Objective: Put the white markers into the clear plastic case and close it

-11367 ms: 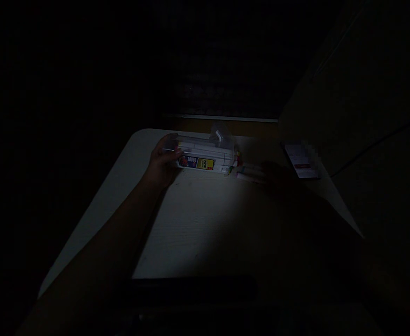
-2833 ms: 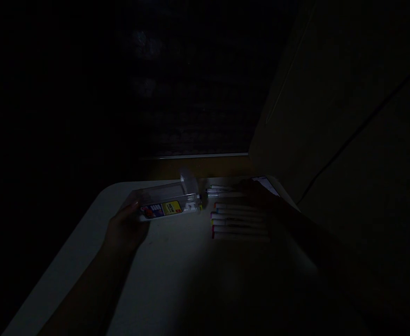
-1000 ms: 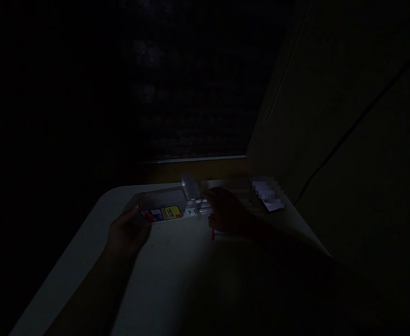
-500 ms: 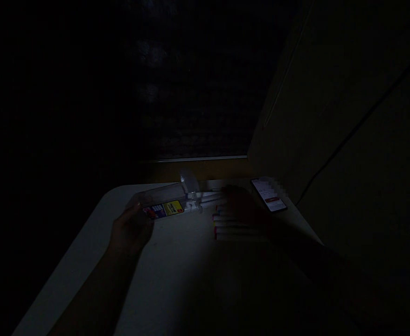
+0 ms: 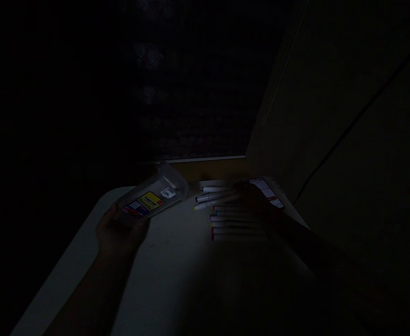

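My left hand [image 5: 119, 235] is closed round the lower end of a clear plastic case [image 5: 171, 198] with a yellow and blue label. The case is tilted, its open mouth up and to the right, and no markers show inside. My right hand [image 5: 250, 198], very dark, closes on the right ends of white markers [image 5: 213, 198], one with a black end and one with a yellow end. A blue-ended marker [image 5: 211, 189] lies just behind them; whether the hand holds it I cannot tell. Below lies a row of several white markers [image 5: 238, 224] with coloured ends.
A phone [image 5: 266, 192] with a lit screen lies at the table's back right, partly behind my right hand. The white table [image 5: 156, 280] has a rounded back left corner. A wall with a dark cable [image 5: 348, 135] stands on the right. The room is very dark.
The held markers have come out of the case's mouth. My left hand has moved the case left and turned its label and mouth upward. The right hand has shifted slightly right.
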The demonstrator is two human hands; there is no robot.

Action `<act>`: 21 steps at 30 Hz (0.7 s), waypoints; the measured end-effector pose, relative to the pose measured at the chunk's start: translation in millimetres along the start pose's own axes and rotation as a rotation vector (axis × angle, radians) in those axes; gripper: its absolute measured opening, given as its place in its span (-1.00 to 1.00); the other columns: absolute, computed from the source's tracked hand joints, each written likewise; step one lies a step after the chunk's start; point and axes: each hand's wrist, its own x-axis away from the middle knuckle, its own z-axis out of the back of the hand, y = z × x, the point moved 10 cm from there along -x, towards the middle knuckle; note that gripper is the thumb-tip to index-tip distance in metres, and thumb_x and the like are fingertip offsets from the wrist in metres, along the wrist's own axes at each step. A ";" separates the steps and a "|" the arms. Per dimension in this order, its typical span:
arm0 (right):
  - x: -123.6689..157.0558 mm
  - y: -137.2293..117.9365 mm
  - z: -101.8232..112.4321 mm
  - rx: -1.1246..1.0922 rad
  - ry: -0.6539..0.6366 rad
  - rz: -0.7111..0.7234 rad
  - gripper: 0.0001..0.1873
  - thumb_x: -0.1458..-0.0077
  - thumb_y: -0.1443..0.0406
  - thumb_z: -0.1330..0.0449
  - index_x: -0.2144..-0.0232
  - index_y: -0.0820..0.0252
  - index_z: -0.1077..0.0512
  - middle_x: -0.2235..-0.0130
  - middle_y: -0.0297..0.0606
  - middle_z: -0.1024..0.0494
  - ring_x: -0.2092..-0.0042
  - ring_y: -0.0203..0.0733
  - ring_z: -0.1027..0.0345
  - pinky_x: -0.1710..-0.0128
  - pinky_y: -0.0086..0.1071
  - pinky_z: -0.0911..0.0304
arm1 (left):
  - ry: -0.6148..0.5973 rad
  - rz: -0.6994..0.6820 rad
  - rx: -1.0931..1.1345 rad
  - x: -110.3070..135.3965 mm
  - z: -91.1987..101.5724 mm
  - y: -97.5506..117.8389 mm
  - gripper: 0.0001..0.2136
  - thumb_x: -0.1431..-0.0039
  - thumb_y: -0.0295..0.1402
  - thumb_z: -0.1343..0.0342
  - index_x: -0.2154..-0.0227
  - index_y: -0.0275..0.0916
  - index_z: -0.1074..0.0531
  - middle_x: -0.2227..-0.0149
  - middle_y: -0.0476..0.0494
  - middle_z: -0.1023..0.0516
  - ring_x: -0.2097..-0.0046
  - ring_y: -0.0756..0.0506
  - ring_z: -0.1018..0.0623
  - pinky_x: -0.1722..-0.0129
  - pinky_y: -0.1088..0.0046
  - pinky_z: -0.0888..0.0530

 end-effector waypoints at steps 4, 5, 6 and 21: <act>-18.8 -25.9 -16.1 0.088 -0.114 0.037 -0.68 -0.13 0.49 0.01 0.12 0.39 -0.45 0.07 0.06 -0.52 0.04 0.00 -0.42 0.01 -0.16 -0.29 | 0.017 -0.069 0.095 6.8 -5.3 6.2 -0.69 -0.07 -0.26 -0.07 0.12 -0.21 -0.45 0.20 -0.19 -0.60 0.13 -0.19 -0.57 0.18 0.32 -0.56; -23.9 -36.6 -20.5 0.103 -0.128 0.053 -0.69 -0.14 0.49 0.02 0.14 0.36 -0.46 0.08 0.04 -0.52 0.05 -0.01 -0.42 0.04 -0.18 -0.30 | 0.009 -0.084 0.111 8.3 -7.7 7.4 -0.69 -0.08 -0.25 -0.07 0.11 -0.20 -0.45 0.19 -0.18 -0.60 0.10 -0.19 -0.56 0.15 0.31 -0.55; -28.8 -46.7 -24.2 0.117 -0.131 0.062 -0.69 -0.15 0.48 0.03 0.16 0.35 -0.46 0.08 0.04 -0.51 0.06 -0.02 -0.41 0.06 -0.18 -0.30 | 0.007 -0.100 0.123 9.6 -8.9 8.5 -0.68 -0.08 -0.24 -0.06 0.10 -0.19 -0.45 0.18 -0.18 -0.60 0.07 -0.19 -0.56 0.12 0.30 -0.54; -50.5 -112.4 -47.6 0.098 -0.130 0.141 -0.72 -0.05 0.43 -0.04 0.18 0.34 -0.43 0.11 0.07 -0.47 0.06 0.04 -0.35 0.05 -0.10 -0.24 | -0.026 -0.113 0.215 -2.2 4.4 10.0 -0.76 -0.12 -0.26 -0.09 0.16 -0.17 -0.47 0.18 -0.14 -0.62 0.11 -0.16 -0.59 0.20 0.28 -0.59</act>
